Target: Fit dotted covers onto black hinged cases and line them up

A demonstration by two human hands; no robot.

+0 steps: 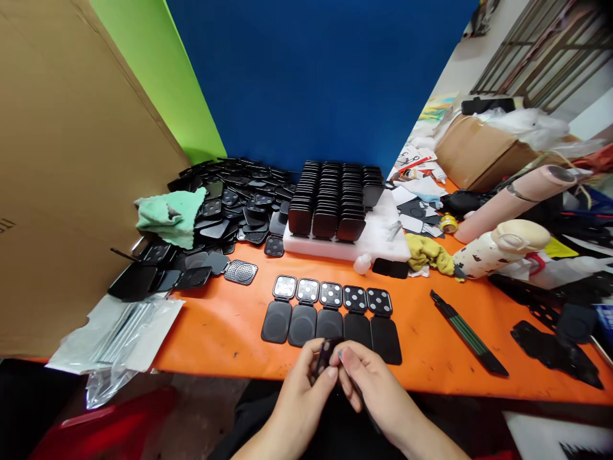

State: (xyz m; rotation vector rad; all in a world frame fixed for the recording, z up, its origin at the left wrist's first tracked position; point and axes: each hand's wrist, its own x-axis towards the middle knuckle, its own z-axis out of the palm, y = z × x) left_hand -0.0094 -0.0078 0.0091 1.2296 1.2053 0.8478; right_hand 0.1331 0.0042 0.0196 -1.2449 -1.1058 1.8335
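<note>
My left hand is closed around a small black hinged plate with pale round dots on it. My right hand meets it at the plate's edge, its fingers pinched on a slim dark stick-like thing running down under the palm; its exact kind is hidden. Just beyond both hands lies a row of several opened black hinged plates. Their upper halves carry silvery round dots, and their lower halves are plain black.
Black plates stand in stacked rows on white foam. Loose black parts pile up at back left, beside a green cloth. A utility knife, a yellow cloth and bottles are at right. Cardboard borders the left.
</note>
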